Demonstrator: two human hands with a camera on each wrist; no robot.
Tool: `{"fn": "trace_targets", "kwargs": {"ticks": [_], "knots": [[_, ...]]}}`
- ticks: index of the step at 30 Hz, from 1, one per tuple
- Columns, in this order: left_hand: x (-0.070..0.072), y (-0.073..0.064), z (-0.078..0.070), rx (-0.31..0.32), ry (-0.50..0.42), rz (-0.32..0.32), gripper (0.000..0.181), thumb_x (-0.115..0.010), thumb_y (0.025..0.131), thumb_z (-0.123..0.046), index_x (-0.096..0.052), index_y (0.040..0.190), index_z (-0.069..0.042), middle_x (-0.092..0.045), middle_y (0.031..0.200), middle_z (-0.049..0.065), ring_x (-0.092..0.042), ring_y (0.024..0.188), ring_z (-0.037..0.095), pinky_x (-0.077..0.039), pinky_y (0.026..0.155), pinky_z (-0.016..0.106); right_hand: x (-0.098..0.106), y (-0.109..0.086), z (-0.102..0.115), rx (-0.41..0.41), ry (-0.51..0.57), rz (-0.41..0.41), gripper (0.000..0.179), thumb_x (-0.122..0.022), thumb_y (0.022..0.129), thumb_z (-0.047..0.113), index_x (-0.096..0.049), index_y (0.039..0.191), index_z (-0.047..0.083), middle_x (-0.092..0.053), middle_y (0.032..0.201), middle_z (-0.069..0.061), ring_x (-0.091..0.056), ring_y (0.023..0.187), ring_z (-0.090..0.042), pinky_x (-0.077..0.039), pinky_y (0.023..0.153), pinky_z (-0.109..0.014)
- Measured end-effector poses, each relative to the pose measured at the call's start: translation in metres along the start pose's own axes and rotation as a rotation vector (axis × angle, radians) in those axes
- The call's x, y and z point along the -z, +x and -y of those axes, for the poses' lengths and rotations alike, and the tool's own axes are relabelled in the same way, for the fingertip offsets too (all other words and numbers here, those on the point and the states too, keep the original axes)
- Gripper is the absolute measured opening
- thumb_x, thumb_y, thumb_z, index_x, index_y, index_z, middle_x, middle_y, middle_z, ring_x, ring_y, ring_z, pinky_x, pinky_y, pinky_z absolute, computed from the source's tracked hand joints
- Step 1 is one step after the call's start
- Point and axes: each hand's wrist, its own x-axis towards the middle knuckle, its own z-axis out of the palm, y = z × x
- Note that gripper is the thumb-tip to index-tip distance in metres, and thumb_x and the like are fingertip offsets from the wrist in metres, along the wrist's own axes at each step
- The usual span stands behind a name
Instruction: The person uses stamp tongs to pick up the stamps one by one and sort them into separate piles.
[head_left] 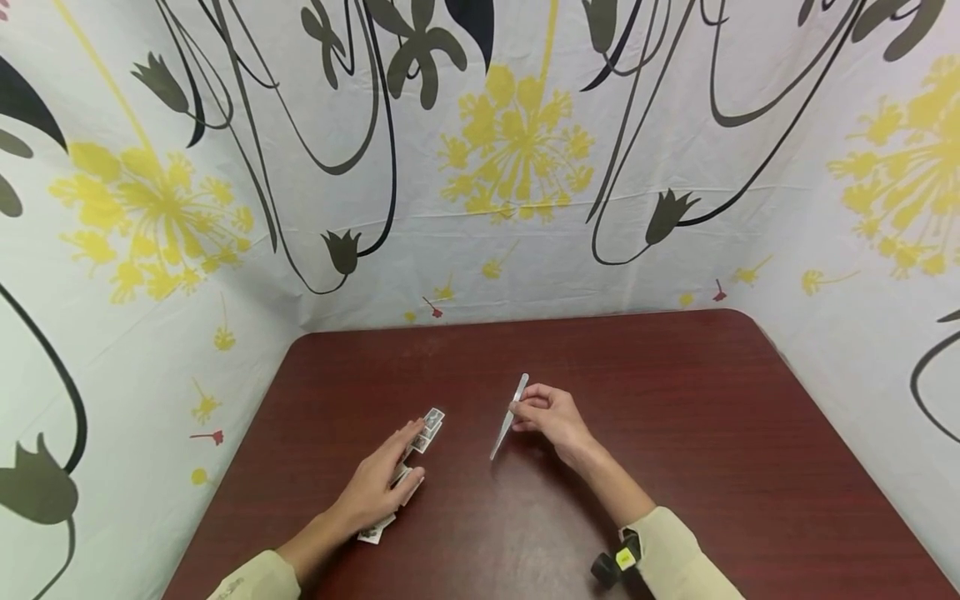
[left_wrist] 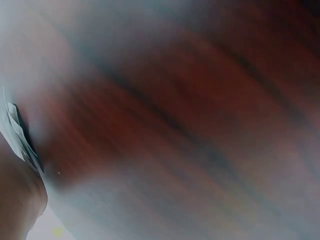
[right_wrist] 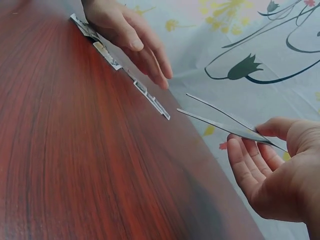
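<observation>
Metal tweezers (head_left: 503, 431) are pinched between the thumb and fingers of my right hand (head_left: 555, 421), tips angled down toward the table. The right wrist view shows their two arms (right_wrist: 215, 123) spread apart with nothing between the tips. My left hand (head_left: 375, 483) lies over a line of small printed paper pieces that look like stamps (head_left: 432, 421), its fingers extended and the thumb apart. Part of that line is hidden under the hand; another stamp (head_left: 372, 533) shows near the wrist. In the left wrist view some paper edges (left_wrist: 16, 131) appear at the left.
The dark red wooden table (head_left: 675, 392) has rounded far corners. Cloth with printed flowers (head_left: 517, 150) hangs behind it and along both sides. A black device with a yellow label (head_left: 626, 558) is strapped at my right sleeve (head_left: 675, 550).
</observation>
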Motion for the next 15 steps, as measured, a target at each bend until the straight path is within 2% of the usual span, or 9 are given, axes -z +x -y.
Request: {"fn": "trace_targets", "kwargs": {"ticks": [6, 15], "knots": [[0.002, -0.001, 0.004, -0.002, -0.026, -0.024, 0.066, -0.075, 0.100, -0.024, -0.050, 0.160, -0.013, -0.051, 0.161, 0.009, -0.049, 0.147, 0.032, -0.043, 0.117, 0.044, -0.003, 0.003, -0.001, -0.002, 0.068, -0.006, 0.013, -0.072, 0.093, -0.011, -0.061, 0.095, -0.004, -0.074, 0.084, -0.008, -0.073, 0.075, -0.018, -0.064, 0.076, -0.034], [-0.001, -0.001, 0.009, -0.001, -0.052, -0.068, 0.062, -0.076, 0.097, -0.019, -0.056, 0.155, -0.012, -0.058, 0.154, 0.014, -0.054, 0.143, 0.030, -0.048, 0.109, 0.056, -0.010, 0.010, -0.006, -0.012, 0.105, -0.035, 0.014, -0.071, 0.095, -0.008, -0.063, 0.106, -0.011, -0.076, 0.089, -0.011, -0.075, 0.078, -0.018, -0.064, 0.079, -0.033]]}}
